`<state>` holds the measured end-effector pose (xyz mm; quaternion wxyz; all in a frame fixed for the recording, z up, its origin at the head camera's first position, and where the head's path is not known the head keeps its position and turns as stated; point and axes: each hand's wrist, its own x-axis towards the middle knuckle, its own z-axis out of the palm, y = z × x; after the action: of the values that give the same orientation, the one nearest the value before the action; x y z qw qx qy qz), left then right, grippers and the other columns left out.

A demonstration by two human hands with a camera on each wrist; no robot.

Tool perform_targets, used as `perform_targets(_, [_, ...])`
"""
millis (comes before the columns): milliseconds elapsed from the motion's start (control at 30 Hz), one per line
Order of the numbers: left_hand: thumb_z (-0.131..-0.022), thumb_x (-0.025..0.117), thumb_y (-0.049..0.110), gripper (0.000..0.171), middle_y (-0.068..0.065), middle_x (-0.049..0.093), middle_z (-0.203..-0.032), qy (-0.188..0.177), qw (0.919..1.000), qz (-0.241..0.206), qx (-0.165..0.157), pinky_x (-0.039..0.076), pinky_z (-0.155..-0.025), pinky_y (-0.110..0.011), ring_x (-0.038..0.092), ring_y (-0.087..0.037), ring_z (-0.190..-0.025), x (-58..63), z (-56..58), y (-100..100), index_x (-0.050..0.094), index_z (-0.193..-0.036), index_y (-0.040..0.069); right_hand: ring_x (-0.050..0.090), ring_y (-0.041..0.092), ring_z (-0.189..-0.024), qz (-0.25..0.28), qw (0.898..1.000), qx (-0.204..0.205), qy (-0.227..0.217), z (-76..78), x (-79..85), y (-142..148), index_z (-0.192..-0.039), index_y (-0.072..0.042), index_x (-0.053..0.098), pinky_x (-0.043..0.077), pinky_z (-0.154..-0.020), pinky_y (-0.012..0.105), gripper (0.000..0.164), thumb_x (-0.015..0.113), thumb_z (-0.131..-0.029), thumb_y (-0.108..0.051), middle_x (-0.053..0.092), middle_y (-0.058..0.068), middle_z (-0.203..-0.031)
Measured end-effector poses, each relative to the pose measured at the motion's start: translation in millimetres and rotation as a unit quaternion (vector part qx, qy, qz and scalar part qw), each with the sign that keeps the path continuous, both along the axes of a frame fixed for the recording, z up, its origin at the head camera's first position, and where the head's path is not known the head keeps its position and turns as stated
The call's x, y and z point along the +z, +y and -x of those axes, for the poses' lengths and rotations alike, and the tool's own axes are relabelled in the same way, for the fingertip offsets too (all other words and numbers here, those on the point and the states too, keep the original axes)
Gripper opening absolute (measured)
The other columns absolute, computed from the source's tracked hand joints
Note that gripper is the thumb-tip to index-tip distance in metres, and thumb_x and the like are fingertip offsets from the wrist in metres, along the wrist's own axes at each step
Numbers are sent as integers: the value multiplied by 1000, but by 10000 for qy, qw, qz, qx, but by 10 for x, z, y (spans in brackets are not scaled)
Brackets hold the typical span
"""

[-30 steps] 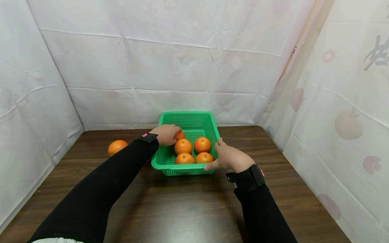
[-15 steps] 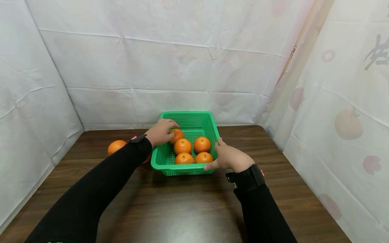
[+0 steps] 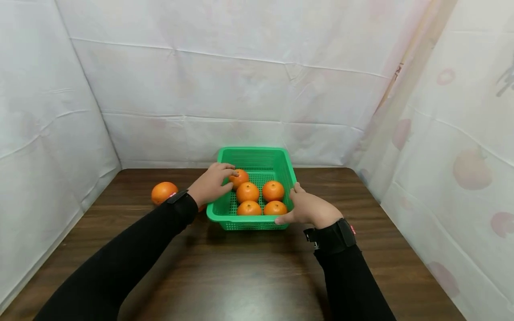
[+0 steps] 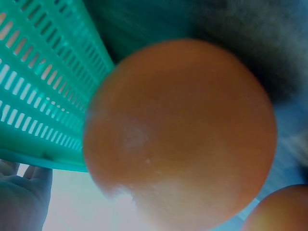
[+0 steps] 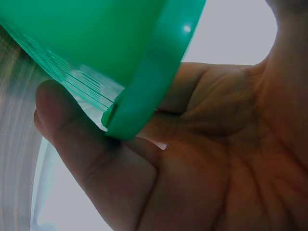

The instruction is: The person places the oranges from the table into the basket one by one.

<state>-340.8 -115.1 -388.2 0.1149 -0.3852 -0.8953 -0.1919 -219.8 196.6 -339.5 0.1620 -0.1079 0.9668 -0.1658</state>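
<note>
A green plastic basket (image 3: 253, 219) stands on the table with several oranges in it. My left hand (image 3: 210, 183) reaches over its left rim, fingers spread loosely beside the back-left orange (image 3: 241, 177); whether the fingertips touch it I cannot tell. Outside that wall, mostly hidden under my left wrist in the head view, lies another orange (image 4: 180, 134), large in the left wrist view. My right hand (image 3: 311, 209) holds the basket's front right corner, thumb at the front and fingers along the side. In the right wrist view the rim (image 5: 156, 72) sits in its grasp.
A loose orange (image 3: 163, 192) lies on the wooden table (image 3: 249, 272), left of the basket. White patterned sheets (image 3: 241, 89) hang behind the table and at both sides. The basket stands close to the back sheet.
My left hand has drawn back to the left and let go of the back-left orange, which now shows more fully. My right hand stays on the basket. The head view has shifted slightly.
</note>
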Motion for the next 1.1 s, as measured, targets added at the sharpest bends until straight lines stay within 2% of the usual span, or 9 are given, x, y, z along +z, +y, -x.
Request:
perform_targets(100, [-100,57,16,28,-11,44,-143,-62,9999,-86,33,26,-109,-47,29,-29,-134,5,-81,-14,62,-127,13,18,35,-140,36,10000,11,-2,7,7,11,-154,0,14,34,-106,53,118,73,-76,-67,-6,18,-159])
perform_targets(233, [-102,53,22,29,-11,44,-143,-46,9999,-70,76,28,-109,-47,30,-29,-134,2,-177,-20,62,-128,15,18,36,-140,1,10000,10,-2,18,7,27,-154,0,14,34,-106,53,117,73,-77,-66,-5,19,-159])
perform_targets(367, [-103,49,25,30,-11,44,-143,116,9998,3,155,29,-108,-46,32,-30,-133,9,-260,-12,62,-128,15,19,36,-140,-22,10000,1,9,26,1,41,-154,0,14,34,-105,53,116,73,-78,-64,-5,19,-159])
perform_targets(600, [-101,53,23,26,-14,49,-138,305,9994,78,170,34,-105,-49,37,-34,-128,31,-360,3,66,-120,12,17,36,-140,4,10000,-4,-9,45,-15,56,-154,0,14,34,-106,53,118,72,-76,-67,-6,18,-159])
perform_targets(800, [-100,52,22,26,-11,51,-136,243,9990,-175,337,30,-107,-50,38,-32,-128,10,-412,-12,68,-120,16,16,36,-141,108,9999,-29,-44,49,-21,58,-154,-1,15,32,-106,54,119,73,-75,-68,-6,17,-160])
perform_targets(1100, [-106,41,33,33,-6,42,-145,223,9962,-581,614,21,-111,-46,26,-29,-137,-99,-480,4,62,-126,19,19,37,-140,80,9999,-100,-113,22,-31,107,-155,-3,16,34,-105,54,116,71,-76,-68,-7,16,-160])
